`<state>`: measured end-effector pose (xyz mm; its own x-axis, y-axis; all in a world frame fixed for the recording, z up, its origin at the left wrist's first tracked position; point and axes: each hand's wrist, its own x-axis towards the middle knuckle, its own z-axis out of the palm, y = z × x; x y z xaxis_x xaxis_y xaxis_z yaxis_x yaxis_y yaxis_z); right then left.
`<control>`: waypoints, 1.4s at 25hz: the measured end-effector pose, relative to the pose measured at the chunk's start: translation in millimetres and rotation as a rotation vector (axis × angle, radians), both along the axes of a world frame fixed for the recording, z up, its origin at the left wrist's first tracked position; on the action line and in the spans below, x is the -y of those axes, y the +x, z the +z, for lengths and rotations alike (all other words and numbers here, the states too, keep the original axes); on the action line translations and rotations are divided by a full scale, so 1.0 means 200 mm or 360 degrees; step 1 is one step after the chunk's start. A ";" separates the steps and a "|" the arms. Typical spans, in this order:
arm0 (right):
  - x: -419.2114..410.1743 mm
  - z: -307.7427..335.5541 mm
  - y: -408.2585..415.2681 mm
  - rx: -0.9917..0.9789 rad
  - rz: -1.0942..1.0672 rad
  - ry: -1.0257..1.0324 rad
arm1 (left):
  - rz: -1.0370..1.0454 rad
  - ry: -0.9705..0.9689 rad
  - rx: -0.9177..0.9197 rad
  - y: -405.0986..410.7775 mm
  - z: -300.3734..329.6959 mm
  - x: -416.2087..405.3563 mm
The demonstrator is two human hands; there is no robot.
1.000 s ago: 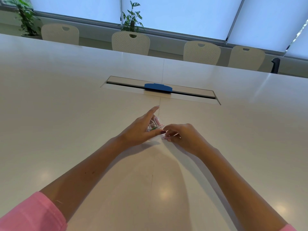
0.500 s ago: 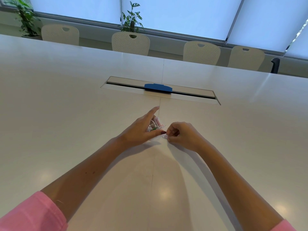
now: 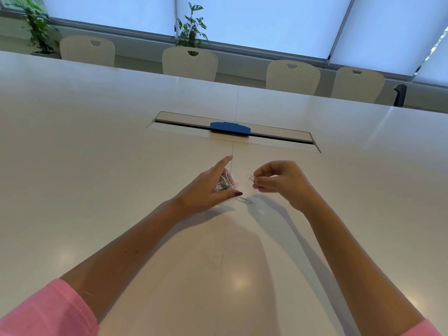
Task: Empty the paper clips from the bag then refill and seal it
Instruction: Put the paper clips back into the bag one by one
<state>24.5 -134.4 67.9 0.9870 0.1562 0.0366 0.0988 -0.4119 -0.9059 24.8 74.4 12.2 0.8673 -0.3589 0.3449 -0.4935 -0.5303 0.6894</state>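
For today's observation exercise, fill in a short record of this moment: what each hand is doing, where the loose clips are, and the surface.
left hand: holds the clear bag with coloured clips inside
right hand: raised, pinching one paper clip
loose clips: on the table, between the hands
surface: white table
bag seal: cannot tell

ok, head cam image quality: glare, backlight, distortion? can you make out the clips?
Head view: bright blinds backlight the scene, ceiling-light glare spots on the table, wide-angle bowing at the table's far edge. Soft arm shadows. Paper clip in the right hand is thin and faint; the bag in the left hand is barely legible.
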 end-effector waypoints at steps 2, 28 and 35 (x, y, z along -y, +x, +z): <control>-0.02 0.05 0.00 0.0034 0.0016 0.0130 | -0.0011 -0.0014 0.0009 0.00 0.00 0.00; -0.12 -0.14 -0.02 0.0036 -0.0091 -0.0951 | 0.0006 -0.0021 -0.0022 -0.01 0.00 0.01; -0.16 -0.10 -0.01 -0.0221 0.0006 -0.0934 | 0.0007 -0.0016 -0.0013 -0.02 0.02 0.01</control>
<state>22.7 -103.3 48.2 0.9758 0.1148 -0.1859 -0.0017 -0.8468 -0.5319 19.9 72.5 15.7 0.8718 -0.3514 0.3412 -0.4854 -0.5258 0.6986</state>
